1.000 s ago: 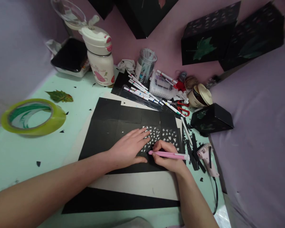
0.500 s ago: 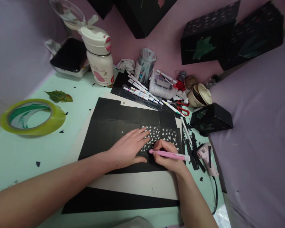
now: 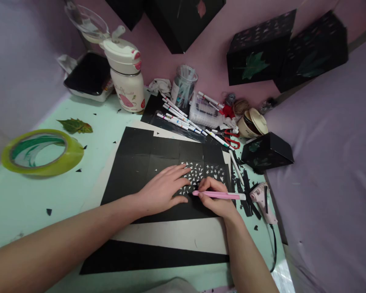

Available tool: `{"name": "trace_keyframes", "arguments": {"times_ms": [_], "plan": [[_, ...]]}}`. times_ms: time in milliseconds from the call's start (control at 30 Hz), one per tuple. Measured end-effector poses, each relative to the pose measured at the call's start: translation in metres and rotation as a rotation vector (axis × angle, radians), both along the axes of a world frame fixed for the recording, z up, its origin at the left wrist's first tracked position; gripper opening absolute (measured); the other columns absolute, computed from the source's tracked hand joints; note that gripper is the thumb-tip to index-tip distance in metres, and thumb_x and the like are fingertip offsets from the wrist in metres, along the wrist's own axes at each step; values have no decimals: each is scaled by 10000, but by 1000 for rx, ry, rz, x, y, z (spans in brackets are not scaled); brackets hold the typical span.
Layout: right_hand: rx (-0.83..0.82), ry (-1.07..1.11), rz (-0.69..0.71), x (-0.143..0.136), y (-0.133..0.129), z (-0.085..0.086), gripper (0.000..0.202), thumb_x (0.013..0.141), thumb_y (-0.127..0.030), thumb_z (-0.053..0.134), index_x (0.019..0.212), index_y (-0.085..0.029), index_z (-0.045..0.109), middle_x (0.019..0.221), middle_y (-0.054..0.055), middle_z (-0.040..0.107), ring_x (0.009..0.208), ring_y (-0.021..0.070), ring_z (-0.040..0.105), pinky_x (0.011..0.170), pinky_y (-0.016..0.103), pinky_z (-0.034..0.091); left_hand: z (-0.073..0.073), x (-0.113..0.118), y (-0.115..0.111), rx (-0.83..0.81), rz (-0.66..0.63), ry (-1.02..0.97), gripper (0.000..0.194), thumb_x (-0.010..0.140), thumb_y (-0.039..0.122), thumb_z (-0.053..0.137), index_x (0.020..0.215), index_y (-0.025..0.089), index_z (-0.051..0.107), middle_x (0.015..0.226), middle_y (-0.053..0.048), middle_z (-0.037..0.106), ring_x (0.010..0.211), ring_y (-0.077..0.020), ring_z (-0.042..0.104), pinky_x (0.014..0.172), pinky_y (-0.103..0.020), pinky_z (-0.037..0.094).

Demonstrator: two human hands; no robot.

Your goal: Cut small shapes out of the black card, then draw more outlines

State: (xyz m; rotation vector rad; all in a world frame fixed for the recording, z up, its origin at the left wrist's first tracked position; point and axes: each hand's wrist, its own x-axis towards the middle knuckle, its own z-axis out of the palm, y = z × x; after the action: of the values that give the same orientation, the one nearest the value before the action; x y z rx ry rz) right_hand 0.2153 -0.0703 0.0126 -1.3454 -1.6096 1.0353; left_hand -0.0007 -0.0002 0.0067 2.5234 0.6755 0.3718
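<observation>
Black card [image 3: 126,171], scored into panels, lies over a white sheet [image 3: 173,236]. Its right part is pierced with many small triangles, stars and hearts. My left hand [image 3: 166,187] rests palm down on the card, fingers spread beside the triangle cutouts. In my right hand [image 3: 215,197] I grip a slim pink craft knife [image 3: 219,195], its tip pointing left onto the card near the lowest triangles. The blade itself is too small to make out. The knife's pale end sticks out to the right past my hand.
A yellow tape roll [image 3: 75,150] and a leaf [image 3: 76,125] lie left. Behind are a bottle [image 3: 126,87], white markers [image 3: 183,122], scissors [image 3: 233,142] and a jar of glue sticks [image 3: 183,89]. On the right sit a black box [image 3: 268,152] and a corded glue gun [image 3: 264,201].
The view has shifted slightly. The craft knife lies a little flatter, its tip still by the lower triangles. My left hand stays spread in the same place on the card.
</observation>
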Motion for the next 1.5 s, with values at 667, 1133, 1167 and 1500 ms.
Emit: {"name": "trace_keyframes", "arguments": {"times_ms": [667,1133,1167,1500], "plan": [[-4,93,-68,1,4,-1,130,751,-144,593,681,-209,504,695,-23,562,650,143,522,605,259,401,8,20,-13,135,9,70,204,954,213,466,942,170,665,1344,-87,569,1355,-281,390,1123,-577,255],[20,255,-131,3,5,-4,136,761,-200,616,678,-216,509,664,-30,573,620,142,522,581,258,397,25,14,-18,15,246,-316,78,884,202,597,818,193,638,1090,-54,693,1081,-190,609,972,-373,484],[26,264,-140,3,5,-3,140,763,-206,616,679,-216,505,660,-32,569,619,142,523,582,258,399,26,16,-24,4,221,-325,64,870,204,621,810,202,644,1058,-37,703,1054,-181,619,948,-351,497],[51,295,-171,4,7,-1,130,766,-202,609,688,-212,505,636,-42,565,596,134,528,574,256,392,13,14,-35,-8,274,-276,139,886,203,574,999,198,656,1174,-59,666,1107,-202,596,975,-392,481]]}}
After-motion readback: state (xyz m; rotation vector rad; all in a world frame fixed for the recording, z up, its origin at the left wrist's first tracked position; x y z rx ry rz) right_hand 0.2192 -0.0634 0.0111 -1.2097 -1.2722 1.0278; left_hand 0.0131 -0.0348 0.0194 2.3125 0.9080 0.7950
